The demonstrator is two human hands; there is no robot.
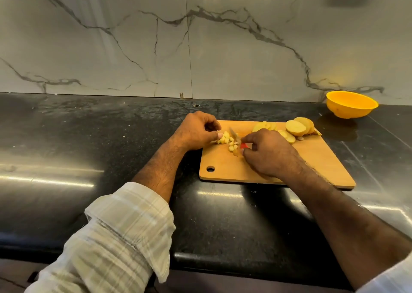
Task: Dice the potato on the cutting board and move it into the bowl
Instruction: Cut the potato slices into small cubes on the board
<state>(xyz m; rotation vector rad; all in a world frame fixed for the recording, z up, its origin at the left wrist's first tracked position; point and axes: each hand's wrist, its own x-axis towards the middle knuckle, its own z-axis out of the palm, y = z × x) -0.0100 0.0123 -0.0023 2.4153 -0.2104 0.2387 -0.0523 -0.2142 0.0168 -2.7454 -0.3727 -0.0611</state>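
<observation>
A black countertop (111, 158) carries a wooden cutting board (312, 163). The yellow bowl (351, 104) sits well beyond the right hand (267, 154), whose curled fingers grip a red-handled knife (237, 138). Potato slices (296, 128) lie just past those fingers. The left hand (196, 132) pinches the diced potato (227, 139) between curled fingertips, the blade just beside.

cutting board (312, 158): matt, smooth wood
bowl (351, 108): smooth yellow plastic
counter (89, 136): polished dark stone, glossy
wall (133, 36): glossy veined marble
sleeve (116, 237): soft checked cloth
knife (235, 135): shiny metal blade
</observation>
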